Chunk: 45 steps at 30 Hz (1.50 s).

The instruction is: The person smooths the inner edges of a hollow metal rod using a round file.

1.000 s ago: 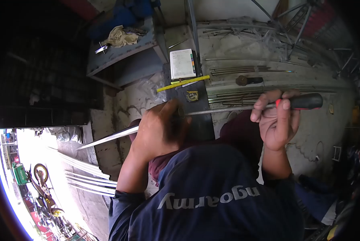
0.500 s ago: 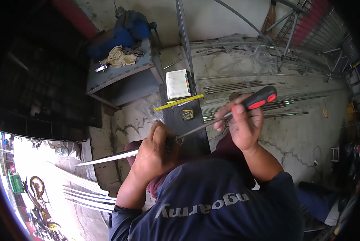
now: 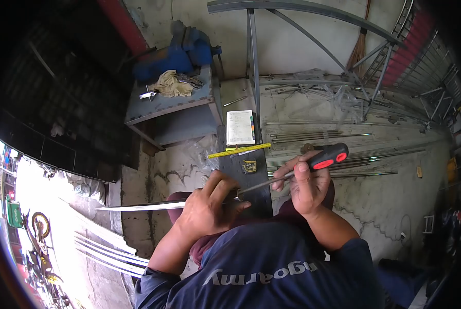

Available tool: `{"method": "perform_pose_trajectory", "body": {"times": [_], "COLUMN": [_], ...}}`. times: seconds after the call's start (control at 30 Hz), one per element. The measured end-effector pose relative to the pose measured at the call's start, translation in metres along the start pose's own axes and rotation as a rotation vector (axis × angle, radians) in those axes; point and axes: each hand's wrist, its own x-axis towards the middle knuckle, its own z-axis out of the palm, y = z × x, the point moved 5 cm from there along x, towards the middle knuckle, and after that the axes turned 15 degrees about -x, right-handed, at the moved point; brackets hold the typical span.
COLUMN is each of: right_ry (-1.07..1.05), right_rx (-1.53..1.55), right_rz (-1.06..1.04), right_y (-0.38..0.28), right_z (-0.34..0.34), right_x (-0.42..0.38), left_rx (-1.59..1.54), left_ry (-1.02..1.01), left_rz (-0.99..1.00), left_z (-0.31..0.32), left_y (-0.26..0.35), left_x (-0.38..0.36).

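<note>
My left hand (image 3: 209,205) is closed around a shiny metal tube (image 3: 143,207), which sticks out far to the left. Its open end shows at the right side of my fist. In my right hand (image 3: 309,189) is a file (image 3: 332,156) with a black and red handle, pinched where the handle meets the slim grey shaft. The tip of that shaft lies right at the mouth of the tube. Just beyond my hands, a tape measure (image 3: 249,166) and a yellow folding rule (image 3: 239,150) rest on a dark bench (image 3: 256,193).
An open notebook (image 3: 240,127) lies farther up the bench. At the back left stands a metal worktable (image 3: 202,98) bearing a blue vise (image 3: 181,51) and a rag (image 3: 175,85). Long metal rods (image 3: 318,136) are spread over the floor to the right, below a grey metal frame (image 3: 256,56).
The view has shifted, so the bench and worktable sit lower and more to the right. The file handle has tilted closer to level, and its shaft stays at the tube's end.
</note>
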Motion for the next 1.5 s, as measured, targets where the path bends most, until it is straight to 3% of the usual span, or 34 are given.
{"method": "perform_pose_trajectory", "body": {"times": [0.23, 0.37, 0.5, 0.6, 0.7, 0.77, 0.83, 0.9, 0.97, 1.0, 1.07, 1.1, 1.2, 1.33, 1.4, 1.43, 1.5], "right_ry": [-0.013, 0.092, -0.11, 0.074, 0.016, -0.067, 0.015, -0.006, -0.084, -0.158, 0.013, 0.076, 0.053, 0.107, -0.109, 0.009, -0.02], "right_rx": [-0.002, 0.069, -0.001, 0.053, 0.034, -0.009, 0.035, 0.087, 0.113, 0.105, 0.097, 0.107, 0.104, 0.102, 0.0, -0.392, -0.094], "right_rz": [0.034, -0.029, 0.007, 0.008, 0.015, 0.026, 0.035, 0.077, 0.126, 0.149, 0.17, 0.165, 0.252, 0.14, 0.047, -0.336, -0.019], "right_y": [0.005, -0.007, 0.003, -0.005, 0.002, -0.001, -0.006, 0.012, 0.026, 0.018, -0.01, -0.003, 0.007, 0.007, 0.007, 0.006, 0.016], "right_z": [0.002, -0.019, 0.01, -0.02, 0.006, -0.002, -0.015, -0.006, 0.01, 0.004, -0.018, -0.022, -0.005, -0.02, 0.016, 0.019, -0.004], "right_x": [-0.003, 0.003, -0.011, 0.002, -0.014, -0.009, -0.006, -0.023, -0.036, -0.028, -0.009, -0.009, -0.032, -0.03, -0.056, -0.048, -0.038], "left_rx": [-0.091, -0.156, -0.109, -0.118, -0.209, -0.262, -0.292, -0.319, -0.269, -0.225, -0.486, -0.301, -0.444, -0.483, -0.58, -0.616, -0.576], "left_ry": [0.032, 0.03, -0.068, -0.193, -0.28, -0.227, -0.158, -0.153, -0.091, -0.088, -0.103, -0.254, -0.375, -0.447, -0.446, -0.51, -0.445], "left_rz": [-0.002, -0.008, -0.035, -0.053, -0.201, -0.17, -0.193, -0.376, -0.32, -0.181, -0.26, -0.092, -0.314, -0.413, -0.472, -0.512, -0.559], "left_z": [-0.002, -0.006, -0.006, -0.008, 0.002, -0.001, -0.008, 0.005, 0.006, 0.008, 0.009, 0.0, 0.01, 0.014, 0.015, 0.017, 0.008], "left_y": [-0.01, -0.003, 0.0, 0.0, -0.015, -0.008, 0.009, -0.022, -0.005, -0.018, -0.031, 0.018, 0.007, 0.01, -0.007, -0.01, -0.01], "left_x": [-0.004, -0.002, 0.001, -0.005, -0.002, 0.005, 0.01, -0.005, 0.003, -0.001, -0.006, 0.007, 0.007, 0.005, 0.0, -0.002, -0.004]}}
